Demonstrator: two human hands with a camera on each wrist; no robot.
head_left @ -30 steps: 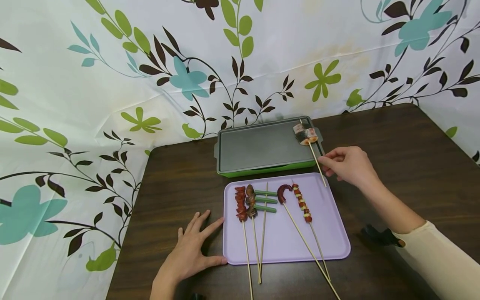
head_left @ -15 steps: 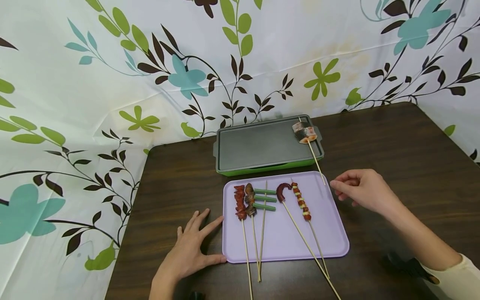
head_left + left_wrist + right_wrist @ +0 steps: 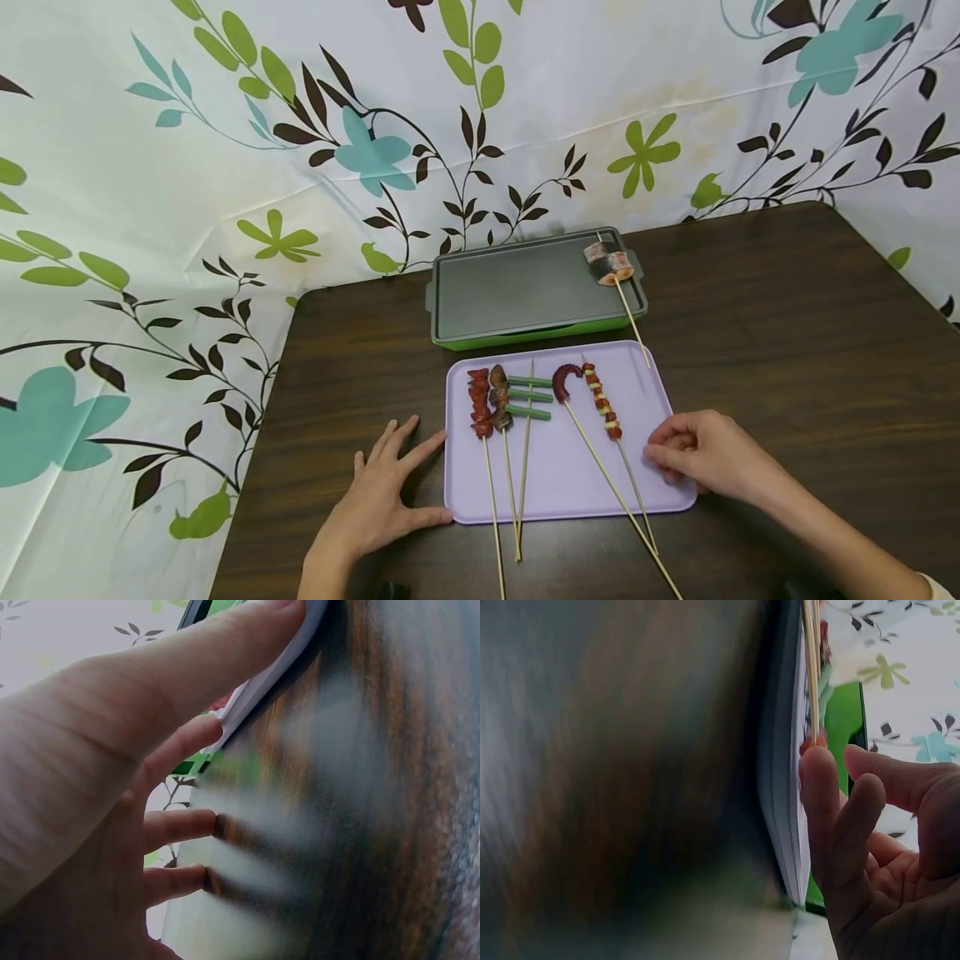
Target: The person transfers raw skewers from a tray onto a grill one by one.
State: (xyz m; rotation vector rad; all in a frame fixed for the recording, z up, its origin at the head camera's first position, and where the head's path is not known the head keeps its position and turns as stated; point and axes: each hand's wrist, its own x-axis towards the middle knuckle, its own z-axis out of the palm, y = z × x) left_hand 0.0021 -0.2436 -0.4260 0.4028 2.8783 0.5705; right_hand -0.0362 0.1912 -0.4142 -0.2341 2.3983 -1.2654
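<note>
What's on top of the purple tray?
On the purple tray lie five food skewers, sticks poking past its near edge. The right hand covers its right corner, so anything under it stays hidden.

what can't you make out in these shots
- Head view: whether the right hand touches a skewer; its curled fingers hide the contact.
- Left wrist view: the table is blurred, and the left hand blocks most of the tray.
- Right wrist view: the left half is blur; the skewers show edge-on only.

Both wrist views blur the table (image 3: pixel 360 825) for us. Our head view crops the longest skewer's (image 3: pixel 622 500) tip at the bottom edge.
</note>
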